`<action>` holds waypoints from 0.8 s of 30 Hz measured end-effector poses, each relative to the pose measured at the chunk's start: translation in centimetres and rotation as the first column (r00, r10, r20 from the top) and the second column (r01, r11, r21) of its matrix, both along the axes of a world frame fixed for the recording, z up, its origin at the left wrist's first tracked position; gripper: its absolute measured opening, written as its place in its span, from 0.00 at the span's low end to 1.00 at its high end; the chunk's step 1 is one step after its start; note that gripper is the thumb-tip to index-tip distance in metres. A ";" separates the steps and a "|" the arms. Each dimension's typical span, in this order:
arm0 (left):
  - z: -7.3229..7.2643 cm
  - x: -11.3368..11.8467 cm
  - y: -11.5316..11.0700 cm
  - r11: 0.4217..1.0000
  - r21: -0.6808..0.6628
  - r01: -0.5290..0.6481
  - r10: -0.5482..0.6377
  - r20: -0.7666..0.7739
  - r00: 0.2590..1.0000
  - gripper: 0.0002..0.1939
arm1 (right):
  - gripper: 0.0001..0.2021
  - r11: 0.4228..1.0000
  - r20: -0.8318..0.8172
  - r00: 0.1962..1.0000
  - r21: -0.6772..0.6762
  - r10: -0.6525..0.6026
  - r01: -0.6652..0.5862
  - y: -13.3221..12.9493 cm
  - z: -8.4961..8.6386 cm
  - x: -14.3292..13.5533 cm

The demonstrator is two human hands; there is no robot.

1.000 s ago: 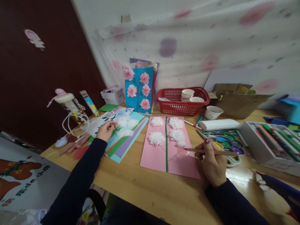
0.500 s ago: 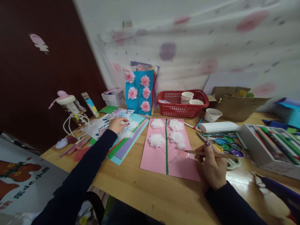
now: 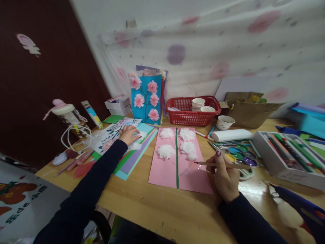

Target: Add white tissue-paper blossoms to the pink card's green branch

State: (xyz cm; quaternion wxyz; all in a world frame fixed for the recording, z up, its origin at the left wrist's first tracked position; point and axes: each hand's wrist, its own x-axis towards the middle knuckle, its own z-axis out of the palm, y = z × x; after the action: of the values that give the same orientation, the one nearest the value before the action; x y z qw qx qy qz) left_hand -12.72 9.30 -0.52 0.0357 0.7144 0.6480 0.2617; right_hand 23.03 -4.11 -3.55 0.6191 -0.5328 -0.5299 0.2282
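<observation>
Fingers apart, my left hand (image 3: 129,135) rests over white cotton (image 3: 135,145) on a stack of coloured paper (image 3: 134,163); part of the cotton is hidden beneath it. My right hand (image 3: 226,176) is closed round a slim brown pencil (image 3: 233,166), its dark tip pointing left over the pink sheet (image 3: 162,174). That sheet carries a green stem (image 3: 177,162), thin grey branch lines and several white fluffy flowers (image 3: 166,151). A small cotton tuft (image 3: 192,156) lies at the lower edge of the right-hand flower, just above the pencil tip.
Behind stand a blue card with pink flowers (image 3: 146,91) and a red basket (image 3: 193,118) holding paper cups. To the right are a paint palette (image 3: 240,155), scissors (image 3: 246,174), a marker box (image 3: 289,159) and a blue glue gun (image 3: 294,200). A bottle (image 3: 68,117) stands left.
My left hand has spread its fingers and lowered over the cotton, where before they were pinched. My right hand keeps the pencil over the pink sheet. The whole view has shifted slightly.
</observation>
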 end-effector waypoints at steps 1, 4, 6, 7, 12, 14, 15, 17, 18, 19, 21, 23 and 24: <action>0.0 0.2 0.0 1.000 0.005 -0.001 0.001 0.018 1.000 0.05 | 0.23 1.000 0.001 1.000 0.001 0.000 0.000 0.0 0.0 0.0; 0.2 0.3 -0.1 0.999 0.032 -0.017 0.014 0.100 0.995 0.04 | 0.23 1.000 -0.005 1.000 0.000 0.001 -0.001 0.0 0.1 0.0; 0.7 0.1 -0.3 0.999 0.043 -0.010 0.002 0.171 0.985 0.05 | 0.23 1.000 -0.004 1.000 -0.001 0.004 -0.004 0.0 0.0 0.0; 1.0 0.1 -0.4 0.999 0.043 0.005 -0.014 0.211 0.977 0.05 | 0.23 1.000 -0.002 1.000 -0.002 0.005 -0.005 0.0 0.0 0.0; 2.5 1.9 -2.1 0.983 -0.053 0.175 -0.133 0.453 0.882 0.10 | 0.23 1.000 -0.062 0.998 0.015 0.007 -0.006 0.0 0.0 -0.1; 2.8 3.9 -3.4 0.929 -0.117 0.350 -0.188 0.666 0.722 0.15 | 0.23 1.000 -0.105 0.994 0.026 0.000 0.003 0.0 0.3 -0.3; 2.9 5.2 -4.2 0.893 -0.129 0.431 -0.202 0.740 0.641 0.17 | 0.23 1.000 -0.128 0.992 0.027 -0.003 0.007 -0.1 0.5 -0.4; 3.0 7.9 -5.8 0.823 -0.146 0.549 -0.204 0.827 0.524 0.19 | 0.23 1.000 -0.177 0.984 0.019 0.003 0.000 -0.2 0.8 -0.6; 2.8 9.3 -6.6 0.789 -0.153 0.595 -0.193 0.858 0.477 0.20 | 0.23 1.000 -0.206 0.978 0.009 0.012 -0.010 -0.2 1.0 -0.7; 2.6 10.7 -7.3 0.755 -0.161 0.635 -0.178 0.882 0.436 0.20 | 0.23 1.000 -0.238 0.971 -0.004 0.024 -0.026 -0.3 1.1 -0.8; 2.0 13.1 -8.4 0.715 -0.176 0.676 -0.139 0.913 0.384 0.19 | 0.22 0.998 -0.299 0.953 -0.035 0.043 -0.055 -0.3 1.2 -1.1; 1.1 14.9 -9.2 0.711 -0.194 0.676 -0.091 0.928 0.362 0.17 | 0.22 0.995 -0.345 0.937 -0.057 0.056 -0.081 -0.3 1.1 -1.3; 0.6 15.5 -9.4 0.720 -0.205 0.663 -0.066 0.930 0.360 0.16 | 0.22 0.994 -0.362 0.930 -0.063 0.065 -0.094 -0.3 0.9 -1.4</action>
State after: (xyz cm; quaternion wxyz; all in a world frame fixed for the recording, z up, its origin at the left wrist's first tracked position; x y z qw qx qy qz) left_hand 2.82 -0.07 0.07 0.6296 0.5597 0.3891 0.3727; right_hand 21.65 -4.46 -2.61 0.6740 -0.4844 -0.4195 0.3676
